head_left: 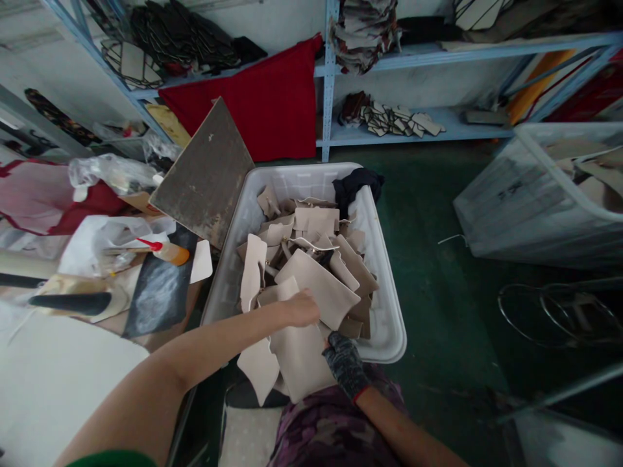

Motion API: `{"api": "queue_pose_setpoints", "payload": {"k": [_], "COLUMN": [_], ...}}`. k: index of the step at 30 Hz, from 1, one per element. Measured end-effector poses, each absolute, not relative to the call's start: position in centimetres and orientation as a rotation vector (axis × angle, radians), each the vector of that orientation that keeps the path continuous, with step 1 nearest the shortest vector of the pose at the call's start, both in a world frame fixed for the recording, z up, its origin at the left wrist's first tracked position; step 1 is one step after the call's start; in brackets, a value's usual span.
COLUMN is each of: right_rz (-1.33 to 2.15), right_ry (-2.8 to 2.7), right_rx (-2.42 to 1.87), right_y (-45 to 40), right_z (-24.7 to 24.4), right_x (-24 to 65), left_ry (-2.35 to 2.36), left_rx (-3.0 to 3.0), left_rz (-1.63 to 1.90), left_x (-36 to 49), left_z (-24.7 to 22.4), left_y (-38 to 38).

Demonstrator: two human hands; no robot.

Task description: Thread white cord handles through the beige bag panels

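Observation:
My left hand (304,309), bare, is closed above a beige leather-like panel (302,366). Its fingertips face away, so whatever they may pinch is hidden. Lower right, my right hand (344,364) wears a dark grey knit glove and grips the right edge of that panel close to my lap. The panel slants from the near rim of a white plastic tub (389,285) toward my camouflage trousers. Inside the tub lies a loose heap of similar beige pieces (318,285), some with wavy edges and small metal fittings. Another beige piece (260,370) hangs over the near rim.
Left stands a worktable with a red-tipped bottle of orange liquid (172,253) and a white sheet (58,389). A brown board (209,172) leans by the tub. Behind are blue shelves (329,84); a second bin (511,207) stands right. Dark cloth (357,187) drapes the tub's far corner.

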State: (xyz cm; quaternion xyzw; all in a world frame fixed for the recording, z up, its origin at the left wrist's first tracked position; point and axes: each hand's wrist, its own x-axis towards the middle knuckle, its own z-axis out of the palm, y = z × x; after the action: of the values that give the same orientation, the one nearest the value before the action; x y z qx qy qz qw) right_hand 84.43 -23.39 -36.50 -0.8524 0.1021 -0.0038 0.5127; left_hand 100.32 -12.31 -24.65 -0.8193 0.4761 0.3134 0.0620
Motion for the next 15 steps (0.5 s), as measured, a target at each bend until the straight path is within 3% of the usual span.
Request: {"api": "queue_pose_setpoints", "payload": {"k": [8,15], "right_rz": [-0.029,0.049], "right_ry": [0.160,0.228], "right_rx": [-1.945,-1.875], "right_y": [-22.7,-22.2], "right_z": [-37.0,-37.4], "right_x": [84.7,84.8], "left_ry": [1.613,1.529], "left_rx": [-2.343,-2.475], "left_rz": [0.947,0.853], "left_x": [96.6,98.2], "left_z": [-26.2,-26.6], "left_y": [-13.1,-11.3]}}
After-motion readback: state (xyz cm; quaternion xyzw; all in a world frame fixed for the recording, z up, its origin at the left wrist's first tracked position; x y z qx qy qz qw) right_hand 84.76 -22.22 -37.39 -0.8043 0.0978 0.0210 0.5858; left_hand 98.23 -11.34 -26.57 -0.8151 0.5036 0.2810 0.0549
